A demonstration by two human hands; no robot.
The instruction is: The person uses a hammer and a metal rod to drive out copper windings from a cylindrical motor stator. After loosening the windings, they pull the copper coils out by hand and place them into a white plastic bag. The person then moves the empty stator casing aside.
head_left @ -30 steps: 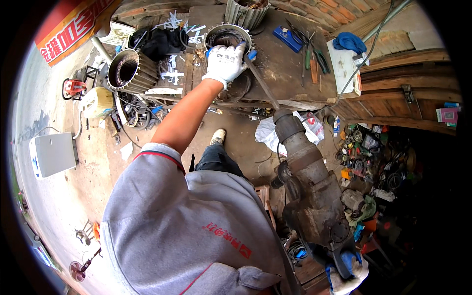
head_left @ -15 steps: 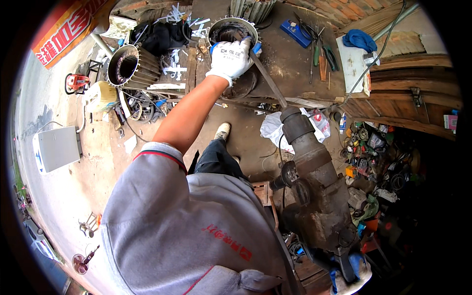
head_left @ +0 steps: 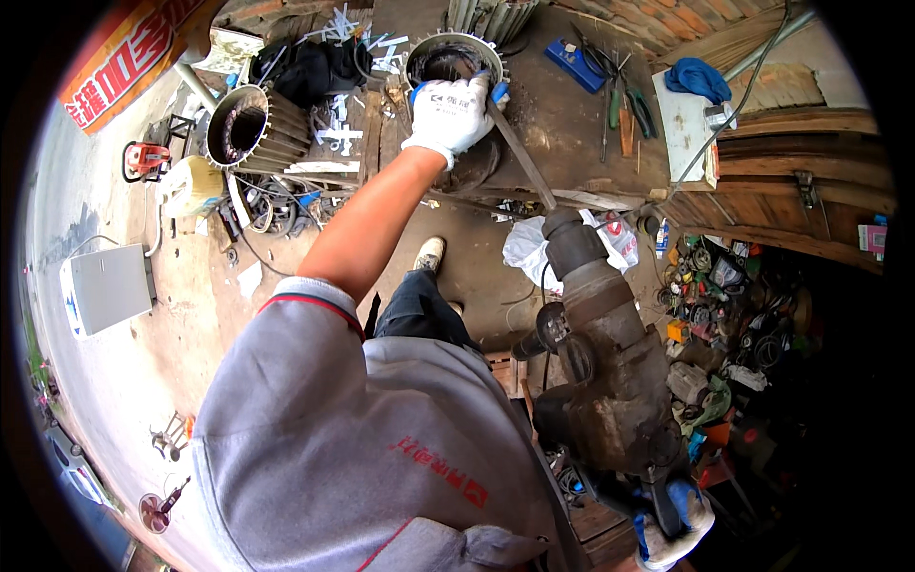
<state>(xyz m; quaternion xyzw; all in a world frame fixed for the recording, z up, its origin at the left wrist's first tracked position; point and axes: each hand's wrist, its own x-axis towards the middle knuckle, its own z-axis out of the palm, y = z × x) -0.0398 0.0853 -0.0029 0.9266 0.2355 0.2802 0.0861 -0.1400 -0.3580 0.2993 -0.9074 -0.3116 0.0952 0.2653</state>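
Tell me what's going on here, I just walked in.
A person in a grey shirt has both gloved hands on a big power tool. The right hand grips the back handle of the power tool; the left hand holds its long metal bit, whose tip is at the mouth of a ribbed metal cylinder by the workbench.

Daylight seemed to come from well left of the white-gloved left hand [head_left: 453, 112], where the pale ground [head_left: 124, 381] glared almost white. The desk [head_left: 543, 119] around that hand looked evenly lit and fairly sharp. Far right of it, clutter [head_left: 705, 305] faded into blackness. Fisheye distortion curved the outer edges.
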